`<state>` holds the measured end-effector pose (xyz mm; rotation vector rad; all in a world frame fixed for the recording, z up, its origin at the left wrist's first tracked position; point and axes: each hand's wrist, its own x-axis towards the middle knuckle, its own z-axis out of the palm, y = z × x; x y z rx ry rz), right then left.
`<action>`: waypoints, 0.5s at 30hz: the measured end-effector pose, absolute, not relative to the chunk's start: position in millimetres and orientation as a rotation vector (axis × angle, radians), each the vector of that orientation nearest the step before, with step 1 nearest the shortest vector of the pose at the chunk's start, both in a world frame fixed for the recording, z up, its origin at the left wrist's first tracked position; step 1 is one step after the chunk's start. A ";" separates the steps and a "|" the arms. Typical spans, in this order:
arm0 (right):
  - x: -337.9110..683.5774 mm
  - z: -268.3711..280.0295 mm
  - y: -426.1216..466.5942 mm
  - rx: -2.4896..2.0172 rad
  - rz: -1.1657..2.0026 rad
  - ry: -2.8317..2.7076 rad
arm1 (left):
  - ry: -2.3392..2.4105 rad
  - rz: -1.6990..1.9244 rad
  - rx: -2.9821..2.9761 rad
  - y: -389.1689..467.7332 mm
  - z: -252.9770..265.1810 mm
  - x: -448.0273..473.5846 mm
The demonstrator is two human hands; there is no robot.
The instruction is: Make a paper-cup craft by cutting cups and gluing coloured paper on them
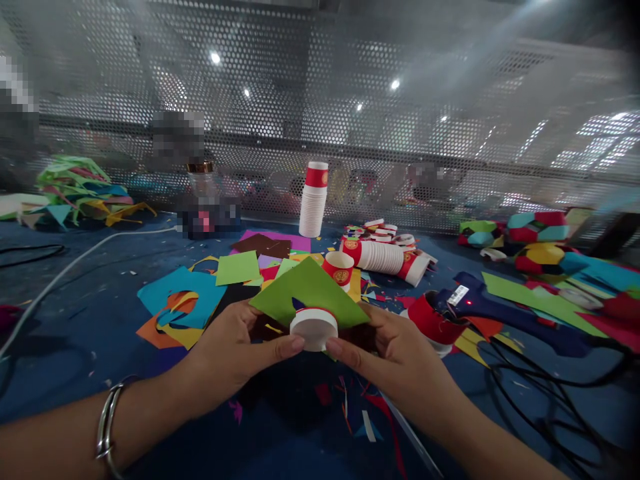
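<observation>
Dark-blue desk (200, 443): left hand (240, 347), right hand (397, 350) both clamped on round white paper cup (314, 330) and green paper sheet (315, 287), centre front. Uneven thumb pressure could skew cup, crease sheet; snagged black cable (565, 384) could drag dark-blue plastic glue gun (505, 311) loose.

Slim silver bangle (104, 451), double-banded, around the left wrist (137, 403); both forearms (480, 433) bare

Dim, greyish overall, with small hard glare spots (215, 57) against the perforated mesh (300, 100) at 11 and 1 o'clock, striped glare between 2 and 3, milky haze toward 1, dark shadow on the blue surface (280, 443) at 6, wide-angle stretch at edges, pixelated blocks (179, 135) at 10.
</observation>
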<state>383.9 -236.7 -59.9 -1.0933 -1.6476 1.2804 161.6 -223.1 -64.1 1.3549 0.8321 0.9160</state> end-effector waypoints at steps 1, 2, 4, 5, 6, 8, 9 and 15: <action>383.9 -59.5 -236.9 -1.101 1.265 -1.660 | 0.852 0.924 1.337 -223.6 -64.1 161.6; 383.9 -59.1 -237.1 -1.118 1.235 -1.677 | 0.872 0.938 1.314 -224.0 -63.8 161.4; 383.9 -58.3 -237.4 -1.151 1.157 -1.722 | 0.887 0.958 1.251 -223.9 -63.0 160.8; 383.9 -58.0 -237.5 -1.162 1.125 -1.744 | 0.879 0.949 1.220 -223.5 -62.5 160.3; 383.9 -57.7 -237.5 -1.169 1.107 -1.762 | 0.860 0.927 1.190 -222.7 -62.1 159.9; 383.6 -57.4 -237.7 -1.176 1.109 -1.780 | 0.813 0.878 1.116 -220.7 -61.6 159.2; 383.5 -57.3 -237.8 -1.175 1.120 -1.783 | 0.801 0.864 1.066 -219.5 -61.4 159.0; 381.7 -56.3 -239.5 -1.154 1.189 -1.781 | 0.797 0.837 0.827 -217.3 -59.6 162.0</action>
